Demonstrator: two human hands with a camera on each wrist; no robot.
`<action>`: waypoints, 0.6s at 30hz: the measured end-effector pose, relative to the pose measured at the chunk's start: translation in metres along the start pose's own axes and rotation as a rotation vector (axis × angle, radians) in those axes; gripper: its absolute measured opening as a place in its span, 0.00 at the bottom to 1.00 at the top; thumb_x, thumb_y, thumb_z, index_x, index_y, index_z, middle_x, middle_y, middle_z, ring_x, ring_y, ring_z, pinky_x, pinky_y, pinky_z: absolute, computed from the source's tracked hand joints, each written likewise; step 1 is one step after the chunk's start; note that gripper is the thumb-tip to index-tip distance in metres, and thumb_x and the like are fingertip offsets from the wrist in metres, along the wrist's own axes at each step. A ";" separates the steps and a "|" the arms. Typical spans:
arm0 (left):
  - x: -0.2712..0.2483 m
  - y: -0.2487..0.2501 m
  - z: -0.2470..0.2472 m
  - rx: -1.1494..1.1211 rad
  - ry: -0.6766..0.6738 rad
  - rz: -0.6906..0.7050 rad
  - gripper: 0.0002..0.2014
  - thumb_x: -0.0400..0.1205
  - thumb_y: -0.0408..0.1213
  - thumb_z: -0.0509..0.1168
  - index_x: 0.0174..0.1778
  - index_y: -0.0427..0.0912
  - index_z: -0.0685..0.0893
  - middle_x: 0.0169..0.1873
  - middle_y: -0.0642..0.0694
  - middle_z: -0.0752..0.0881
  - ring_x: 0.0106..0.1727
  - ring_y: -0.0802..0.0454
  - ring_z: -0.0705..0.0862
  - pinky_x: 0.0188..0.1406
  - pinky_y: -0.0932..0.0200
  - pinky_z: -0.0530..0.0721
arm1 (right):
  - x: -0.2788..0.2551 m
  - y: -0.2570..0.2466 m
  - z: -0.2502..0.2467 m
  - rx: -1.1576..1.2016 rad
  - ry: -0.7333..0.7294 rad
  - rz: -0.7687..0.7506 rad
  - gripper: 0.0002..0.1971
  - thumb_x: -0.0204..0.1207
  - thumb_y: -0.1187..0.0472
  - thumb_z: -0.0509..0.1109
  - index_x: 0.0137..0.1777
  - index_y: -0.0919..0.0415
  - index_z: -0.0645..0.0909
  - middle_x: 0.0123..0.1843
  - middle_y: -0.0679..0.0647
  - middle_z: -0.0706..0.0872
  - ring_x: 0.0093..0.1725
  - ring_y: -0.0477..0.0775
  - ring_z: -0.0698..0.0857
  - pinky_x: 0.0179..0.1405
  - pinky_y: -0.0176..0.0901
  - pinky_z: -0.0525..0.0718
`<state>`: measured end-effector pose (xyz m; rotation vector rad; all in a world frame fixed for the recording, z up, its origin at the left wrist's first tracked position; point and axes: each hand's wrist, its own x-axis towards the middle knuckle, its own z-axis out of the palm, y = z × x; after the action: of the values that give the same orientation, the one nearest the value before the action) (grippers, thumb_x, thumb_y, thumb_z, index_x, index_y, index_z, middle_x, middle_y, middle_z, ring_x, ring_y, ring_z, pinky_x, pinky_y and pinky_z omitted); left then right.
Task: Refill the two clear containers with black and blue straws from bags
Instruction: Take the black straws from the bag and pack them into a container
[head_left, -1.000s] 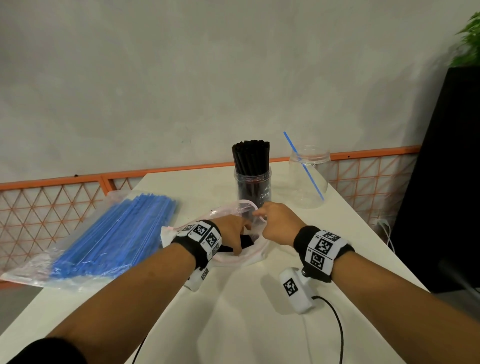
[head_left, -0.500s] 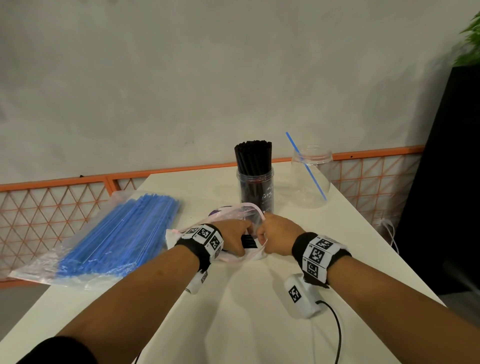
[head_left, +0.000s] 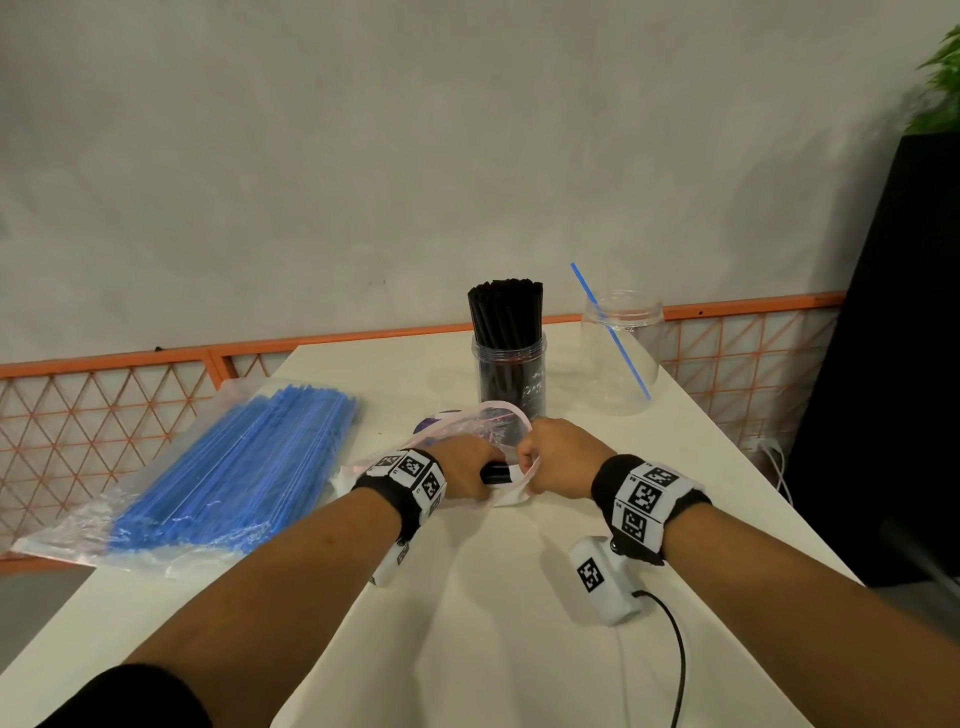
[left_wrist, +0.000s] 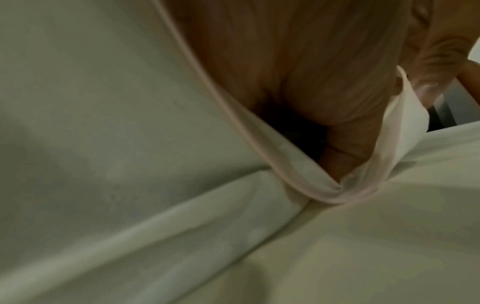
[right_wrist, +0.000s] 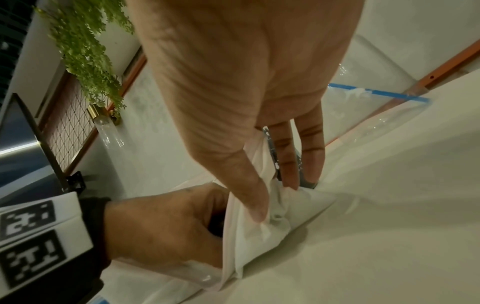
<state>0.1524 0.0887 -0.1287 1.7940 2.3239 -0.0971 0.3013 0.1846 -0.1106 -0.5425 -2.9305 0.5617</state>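
Left hand (head_left: 467, 470) clenches last black straws (head_left: 494, 474) inside bag (head_left: 488, 423), drawn nearer than a second ago | right hand (head_left: 558, 457) pinches bag mouth | black container (head_left: 509, 376) full; blue bag (head_left: 234, 467) untouched on table (head_left: 493, 623).

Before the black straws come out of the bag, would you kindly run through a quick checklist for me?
1. Right hand pinches the bag mouth open: ok.
2. Left hand grips black straws inside the bag: ok.
3. Room in the black-straw container: not ok, looks packed.
4. Other container upright: ok, holds one blue straw.
5. Bag of blue straws out of the way: ok.
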 end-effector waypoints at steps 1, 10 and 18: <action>0.000 -0.001 0.000 -0.005 0.002 0.009 0.10 0.76 0.32 0.68 0.36 0.52 0.75 0.33 0.55 0.78 0.40 0.50 0.78 0.32 0.63 0.67 | 0.000 0.000 -0.001 -0.012 -0.002 -0.003 0.08 0.66 0.70 0.74 0.35 0.55 0.83 0.37 0.42 0.73 0.43 0.51 0.78 0.37 0.39 0.74; -0.010 -0.018 -0.008 -0.003 0.111 -0.036 0.05 0.75 0.44 0.69 0.41 0.49 0.82 0.38 0.49 0.87 0.43 0.47 0.84 0.42 0.56 0.80 | -0.005 0.010 -0.009 -0.096 0.023 0.127 0.11 0.69 0.71 0.65 0.44 0.63 0.88 0.40 0.59 0.82 0.41 0.61 0.81 0.39 0.39 0.76; -0.020 -0.024 -0.027 -0.287 0.334 0.024 0.07 0.77 0.37 0.72 0.46 0.54 0.86 0.33 0.59 0.83 0.35 0.62 0.81 0.37 0.68 0.73 | -0.002 0.016 -0.005 -0.148 -0.113 0.195 0.09 0.72 0.60 0.66 0.46 0.64 0.83 0.46 0.58 0.84 0.45 0.60 0.83 0.42 0.46 0.82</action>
<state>0.1311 0.0683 -0.1001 1.7995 2.3742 0.5520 0.3093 0.1996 -0.1124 -0.8479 -3.0637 0.4081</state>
